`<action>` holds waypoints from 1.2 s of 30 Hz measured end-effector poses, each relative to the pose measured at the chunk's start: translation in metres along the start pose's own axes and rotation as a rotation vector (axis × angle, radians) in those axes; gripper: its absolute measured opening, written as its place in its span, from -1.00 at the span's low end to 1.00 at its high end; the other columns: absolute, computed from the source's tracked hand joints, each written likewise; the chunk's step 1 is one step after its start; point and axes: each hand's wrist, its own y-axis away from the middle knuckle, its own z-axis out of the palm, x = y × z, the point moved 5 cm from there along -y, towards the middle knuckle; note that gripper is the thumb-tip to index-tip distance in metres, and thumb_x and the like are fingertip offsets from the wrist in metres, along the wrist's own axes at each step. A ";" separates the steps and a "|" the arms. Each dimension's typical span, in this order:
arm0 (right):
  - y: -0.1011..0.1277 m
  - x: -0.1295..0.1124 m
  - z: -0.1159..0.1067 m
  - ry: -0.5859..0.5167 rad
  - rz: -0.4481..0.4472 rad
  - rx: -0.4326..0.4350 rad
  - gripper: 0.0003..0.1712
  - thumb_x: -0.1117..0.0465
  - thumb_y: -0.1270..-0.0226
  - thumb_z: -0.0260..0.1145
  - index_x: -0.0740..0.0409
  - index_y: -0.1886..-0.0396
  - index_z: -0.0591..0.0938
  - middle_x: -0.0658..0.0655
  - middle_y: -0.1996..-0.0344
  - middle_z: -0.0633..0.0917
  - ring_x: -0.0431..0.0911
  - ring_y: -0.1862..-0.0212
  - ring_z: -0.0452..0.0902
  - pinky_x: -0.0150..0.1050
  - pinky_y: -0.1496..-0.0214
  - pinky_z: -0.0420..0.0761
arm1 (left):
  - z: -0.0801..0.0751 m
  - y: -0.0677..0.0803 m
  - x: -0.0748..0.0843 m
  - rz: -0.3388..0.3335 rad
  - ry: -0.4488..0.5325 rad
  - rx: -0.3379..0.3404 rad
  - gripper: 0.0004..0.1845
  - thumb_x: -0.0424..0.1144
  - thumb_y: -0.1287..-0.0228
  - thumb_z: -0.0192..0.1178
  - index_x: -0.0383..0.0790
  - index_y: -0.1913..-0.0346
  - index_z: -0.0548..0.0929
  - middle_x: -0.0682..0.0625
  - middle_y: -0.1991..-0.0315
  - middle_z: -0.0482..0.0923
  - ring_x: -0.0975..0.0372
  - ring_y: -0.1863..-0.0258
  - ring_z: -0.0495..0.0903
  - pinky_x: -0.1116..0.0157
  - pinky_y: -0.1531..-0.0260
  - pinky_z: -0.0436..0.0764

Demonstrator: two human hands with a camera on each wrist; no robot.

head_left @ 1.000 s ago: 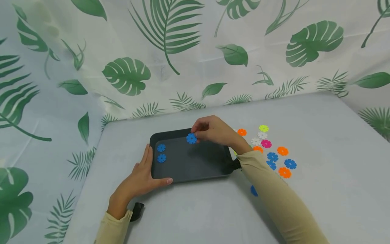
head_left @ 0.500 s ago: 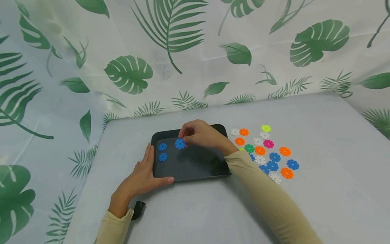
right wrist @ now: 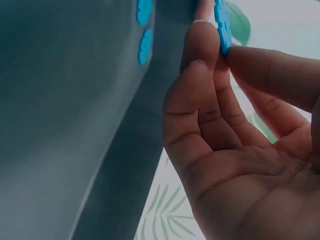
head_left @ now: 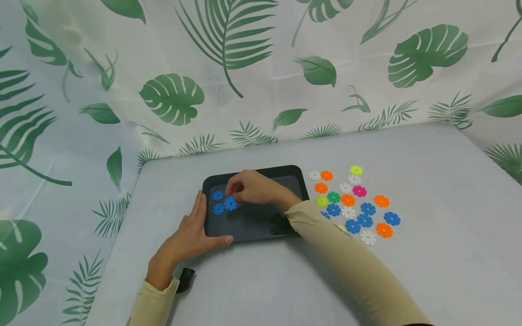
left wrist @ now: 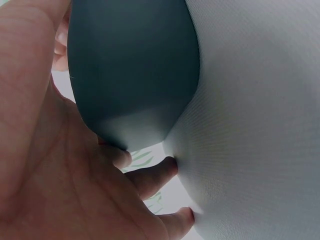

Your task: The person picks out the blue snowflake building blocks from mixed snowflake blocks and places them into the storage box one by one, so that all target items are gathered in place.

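A leaf-printed curtain (head_left: 261, 68) hangs behind and beside a pale grey table (head_left: 428, 271). On the table sits a dark rectangular tray (head_left: 261, 226), its long side running left to right. The left hand (head_left: 187, 237) rests against the tray's near left corner, fingers straight along the left rim and thumb lying along the front edge; the left wrist view shows the palm and fingertips pressed to the tray's rounded corner. The right hand (head_left: 250, 188) reaches over the tray's left part, its fingers pinching a blue disc (head_left: 230, 203) between thumb and fingertips, as the right wrist view shows edge-on. That disc hangs just beside two blue discs (head_left: 218, 202) already lying in the tray near its left wall, one behind the other. To the right of the tray, on the bare table, lies a loose cluster of coloured discs (head_left: 355, 203): orange, white, blue, green, pink and yellow-green, some touching one another.
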 end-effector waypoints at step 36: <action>-0.034 -0.001 0.048 0.057 0.074 -0.209 -0.82 0.54 -0.43 0.26 0.30 0.17 0.75 0.08 0.42 0.74 -0.08 0.40 0.69 -0.30 0.31 0.60 | 0.002 0.000 -0.005 0.017 0.007 0.016 0.46 0.36 -0.29 0.41 -0.31 -0.71 -0.46 -0.16 -0.72 -0.64 -0.21 -0.69 -0.29 -0.43 -0.50 -0.23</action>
